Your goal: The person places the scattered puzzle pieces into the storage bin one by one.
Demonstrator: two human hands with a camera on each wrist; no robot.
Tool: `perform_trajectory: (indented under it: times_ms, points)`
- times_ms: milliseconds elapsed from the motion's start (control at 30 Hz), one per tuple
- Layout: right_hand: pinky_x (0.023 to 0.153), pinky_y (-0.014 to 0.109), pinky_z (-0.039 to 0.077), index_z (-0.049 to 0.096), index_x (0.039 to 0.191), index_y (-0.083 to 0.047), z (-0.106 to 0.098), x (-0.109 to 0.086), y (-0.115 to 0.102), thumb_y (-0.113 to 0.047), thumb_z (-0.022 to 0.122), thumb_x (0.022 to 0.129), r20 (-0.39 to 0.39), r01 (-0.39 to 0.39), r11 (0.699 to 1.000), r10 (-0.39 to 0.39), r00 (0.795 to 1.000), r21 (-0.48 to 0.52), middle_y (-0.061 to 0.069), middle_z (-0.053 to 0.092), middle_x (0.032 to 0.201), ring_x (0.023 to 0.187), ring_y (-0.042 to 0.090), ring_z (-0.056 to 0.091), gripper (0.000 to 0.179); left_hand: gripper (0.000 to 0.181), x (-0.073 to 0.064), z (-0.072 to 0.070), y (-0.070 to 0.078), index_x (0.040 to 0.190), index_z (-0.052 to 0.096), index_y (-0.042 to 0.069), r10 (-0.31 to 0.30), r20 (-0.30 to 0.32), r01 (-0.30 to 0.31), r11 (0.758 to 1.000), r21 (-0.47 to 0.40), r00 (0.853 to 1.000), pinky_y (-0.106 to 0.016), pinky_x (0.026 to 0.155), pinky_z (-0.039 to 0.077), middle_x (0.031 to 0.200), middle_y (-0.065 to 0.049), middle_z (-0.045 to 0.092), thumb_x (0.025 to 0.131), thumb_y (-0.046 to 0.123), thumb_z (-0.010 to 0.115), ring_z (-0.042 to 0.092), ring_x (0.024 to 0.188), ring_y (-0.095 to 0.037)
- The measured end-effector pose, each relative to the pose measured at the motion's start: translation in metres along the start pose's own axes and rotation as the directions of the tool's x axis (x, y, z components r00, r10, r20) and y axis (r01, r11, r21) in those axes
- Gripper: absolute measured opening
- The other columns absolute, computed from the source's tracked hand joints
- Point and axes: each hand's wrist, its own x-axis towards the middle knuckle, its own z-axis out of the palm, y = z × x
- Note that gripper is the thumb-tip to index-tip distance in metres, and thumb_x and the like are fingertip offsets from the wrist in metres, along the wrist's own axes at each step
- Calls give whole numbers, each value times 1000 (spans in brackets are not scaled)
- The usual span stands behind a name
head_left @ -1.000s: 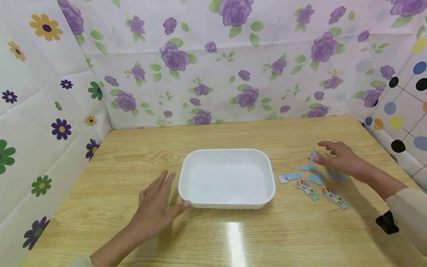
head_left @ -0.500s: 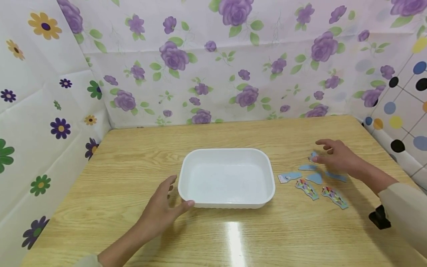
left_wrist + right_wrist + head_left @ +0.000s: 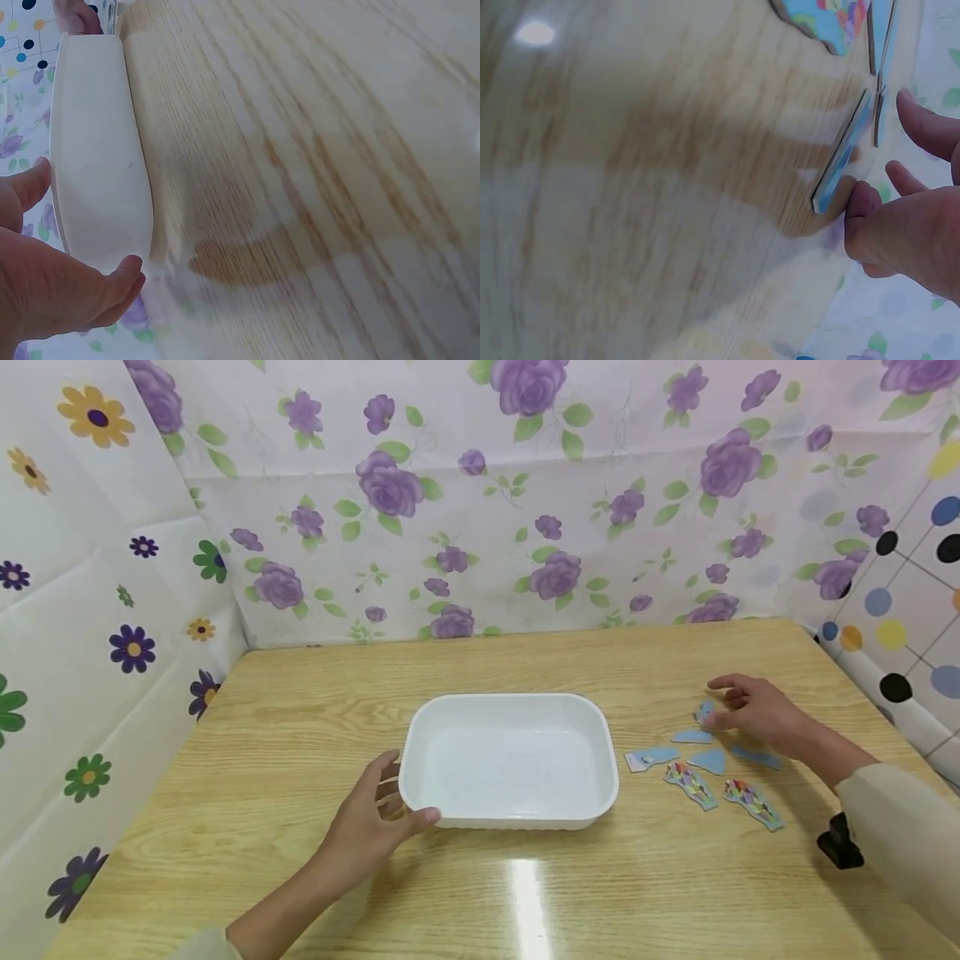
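A white rectangular plastic tray [image 3: 510, 772] sits mid-table. My left hand [image 3: 371, 818] holds its near left corner, with the thumb along the front rim and the fingers bent around the left end. In the left wrist view, the thumb [image 3: 34, 184] meets the tray's rim. On the right, my right hand [image 3: 757, 714] is over a small blue jigsaw piece [image 3: 705, 711], its thumb overlapping the piece and its index finger stretched beyond. The right wrist view shows a gap between thumb [image 3: 930, 131] and fingers, with nothing held there.
Several flat jigsaw pieces lie right of the tray: a pale blue one [image 3: 651, 758], a blue triangular one [image 3: 708, 762] and colourful ones [image 3: 752, 802]. A black object [image 3: 840, 842] is by the right sleeve. Patterned cloth [image 3: 457, 527] hangs behind the wooden table [image 3: 300, 693].
My left fingers have bent in around the tray's left end, and the thumb has slid right along the front rim. My right hand has moved very slightly left.
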Motion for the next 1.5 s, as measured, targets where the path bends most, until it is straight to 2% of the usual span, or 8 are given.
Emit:
perform_trajectory:
  times_ms: [167, 467, 767, 900, 1033, 1267, 1500]
  points:
    - [92, 54, 43, 32, 141, 10, 2, 2, 4, -24, 70, 90, -19, 11, 1000, -11, 1000, 8, 38, 23, 140, 123, 49, 29, 71, 91, 1, 1, 1, 147, 26, 15, -29, 25, 32, 993, -116, 999, -35, 99, 52, 140, -12, 42, 77, 26, 83, 49, 126, -32]
    - [90, 58, 42, 43, 133, 6, 7, 4, 9, -21, 71, 89, -56, 14, 1000, -15, 998, -11, 38, 9, 142, 121, 51, 26, 59, 94, 3, 4, 1, 150, 21, 16, -28, 64, 44, 965, -260, 998, -32, 90, 57, 141, -14, 39, 78, 16, 81, 53, 122, -35]
    - [91, 56, 42, 52, 123, 5, 9, 3, 10, -18, 71, 88, -72, 42, 999, -42, 997, -9, 37, 13, 144, 120, 49, 29, 45, 95, 3, 4, 0, 152, 21, 20, -11, 60, 27, 964, -263, 998, -29, 90, 57, 142, -14, 39, 78, 16, 82, 53, 122, -34]
    - [91, 54, 42, 48, 126, 8, 10, 3, 11, -18, 71, 89, -89, 39, 999, -40, 995, -11, 35, 19, 142, 119, 46, 31, 50, 97, 2, 5, 0, 152, 20, 20, -7, 58, 22, 966, -258, 998, -29, 90, 56, 142, -15, 39, 78, 17, 82, 53, 122, -35]
    - [87, 52, 42, 42, 128, 13, 10, 3, 13, -25, 72, 89, -95, 24, 1000, -25, 995, -15, 35, 24, 135, 115, 45, 32, 63, 96, 2, 6, 1, 152, 20, 20, -7, 56, 21, 964, -265, 998, -29, 90, 57, 142, -16, 39, 78, 16, 81, 53, 122, -36]
    - [82, 42, 42, 48, 121, 12, 10, 3, 14, -29, 73, 87, -122, 22, 998, -30, 992, -61, 29, 36, 125, 105, 37, 38, 59, 96, 2, 6, -1, 152, 20, 20, -5, 52, 18, 967, -254, 999, -28, 90, 57, 143, -14, 38, 78, 17, 82, 51, 124, -36]
    - [68, 26, 40, 54, 117, 14, 13, 1, 11, -28, 73, 87, -158, 66, 988, -88, 984, -142, 24, 47, 113, 91, 27, 40, 55, 96, 1, 6, 0, 152, 20, 21, -5, 57, 20, 962, -272, 998, -29, 89, 57, 144, -14, 38, 78, 18, 82, 51, 124, -36]
